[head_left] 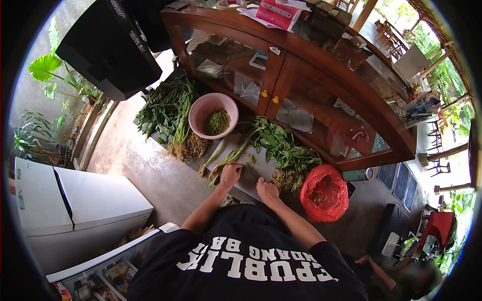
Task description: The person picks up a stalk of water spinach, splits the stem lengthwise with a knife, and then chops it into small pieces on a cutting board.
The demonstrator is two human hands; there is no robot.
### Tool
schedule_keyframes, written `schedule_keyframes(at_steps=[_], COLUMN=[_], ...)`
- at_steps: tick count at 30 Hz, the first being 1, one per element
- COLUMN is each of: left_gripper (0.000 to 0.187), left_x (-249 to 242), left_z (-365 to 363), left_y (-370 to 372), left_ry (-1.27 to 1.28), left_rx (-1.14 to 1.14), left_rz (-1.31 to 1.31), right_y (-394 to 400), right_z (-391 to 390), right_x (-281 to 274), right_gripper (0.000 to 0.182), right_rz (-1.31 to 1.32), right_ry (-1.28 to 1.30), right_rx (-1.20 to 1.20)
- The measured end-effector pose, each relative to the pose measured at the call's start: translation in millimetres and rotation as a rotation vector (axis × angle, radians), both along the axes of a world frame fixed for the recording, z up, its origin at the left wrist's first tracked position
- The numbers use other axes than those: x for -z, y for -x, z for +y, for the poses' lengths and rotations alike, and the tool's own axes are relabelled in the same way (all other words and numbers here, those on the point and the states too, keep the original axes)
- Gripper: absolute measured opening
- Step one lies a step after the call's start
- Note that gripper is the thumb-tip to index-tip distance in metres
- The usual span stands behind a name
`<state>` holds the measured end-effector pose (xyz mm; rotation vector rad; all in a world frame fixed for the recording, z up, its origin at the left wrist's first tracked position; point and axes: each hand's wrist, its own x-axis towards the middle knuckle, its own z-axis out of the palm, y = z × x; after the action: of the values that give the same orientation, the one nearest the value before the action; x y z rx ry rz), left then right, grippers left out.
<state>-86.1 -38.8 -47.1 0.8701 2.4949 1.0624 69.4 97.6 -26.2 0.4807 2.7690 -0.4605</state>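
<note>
Nearest the lens I see a black shirt point(251, 261) with white lettering, and both forearms reaching out from it to the cutting board point(258, 170) on the desk point(145, 165).

From the head view, my left hand point(230, 174) rests on the near part of the board, fingers curled down over a bunch of green stems point(233, 153), pinning them near their root ends. My right hand point(267, 190) sits at the board's near edge, just beside the left one, closed into a loose fist; whether it holds anything I cannot tell, since the fingers hide what is under them.

The stems run from the left hand toward the far side of the board and spread into a leafy pile point(286, 148) at the board's right end, with pale roots point(286, 179) lying at its near side. Beyond the board stands a pink bowl point(201, 110) with chopped greens point(218, 121) inside. Left of the bowl lies a second, larger bundle of greens point(168, 113), its roots toward the desk's near edge. A red plastic bag point(324, 193) sits open just right of the board, near the right hand. Behind everything stands a wooden glass-fronted cabinet point(311, 65).
</note>
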Motion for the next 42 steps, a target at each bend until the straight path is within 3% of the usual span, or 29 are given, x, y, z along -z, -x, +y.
schedule_keyframes(at_steps=[5, 13, 25, 42], left_gripper=[0.018, 0.017, 0.018, 0.015], left_x=[4, 6, 2, 6], left_z=[0, 1, 3, 0], left_y=[0, 0, 3, 3], left_ry=[-0.013, -0.066, -0.040, -0.056], left_rx=[-0.007, -0.011, -0.018, -0.009], left_rz=[0.026, 0.061, 0.003, -0.012], right_y=[-2, -4, 16, 13], right_z=[-4, -8, -15, -15], right_x=[-3, -7, 4, 6], right_gripper=[0.029, 0.030, 0.018, 0.018], right_rz=[0.058, -0.006, -0.034, -0.084], right_ry=[-0.115, 0.012, 0.011, 0.075], right_rx=[-0.048, -0.010, 0.027, 0.072])
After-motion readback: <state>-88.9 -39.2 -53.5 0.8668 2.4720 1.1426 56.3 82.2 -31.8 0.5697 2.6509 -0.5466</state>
